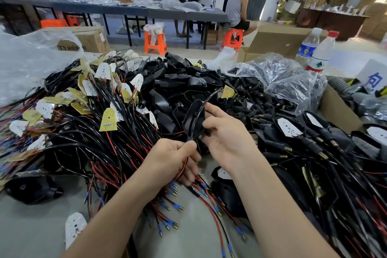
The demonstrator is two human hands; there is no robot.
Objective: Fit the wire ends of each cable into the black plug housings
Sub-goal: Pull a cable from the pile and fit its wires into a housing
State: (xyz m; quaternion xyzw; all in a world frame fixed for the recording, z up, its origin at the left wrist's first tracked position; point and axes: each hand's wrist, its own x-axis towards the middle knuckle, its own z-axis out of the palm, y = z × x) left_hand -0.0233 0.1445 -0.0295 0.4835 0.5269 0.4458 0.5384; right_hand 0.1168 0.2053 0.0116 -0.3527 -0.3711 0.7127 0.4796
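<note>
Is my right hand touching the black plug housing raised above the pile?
Touching. In the head view the right hand grips the black plug housing, its fingers lying against the right edge.

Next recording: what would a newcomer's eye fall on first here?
At centre, the right hand grips a black plug housing while the left hand pinches its cable just below. Left of them sprawls a tangle of red and black cables carrying yellow and white boards; behind the hands lies a heap of black housings.
</note>
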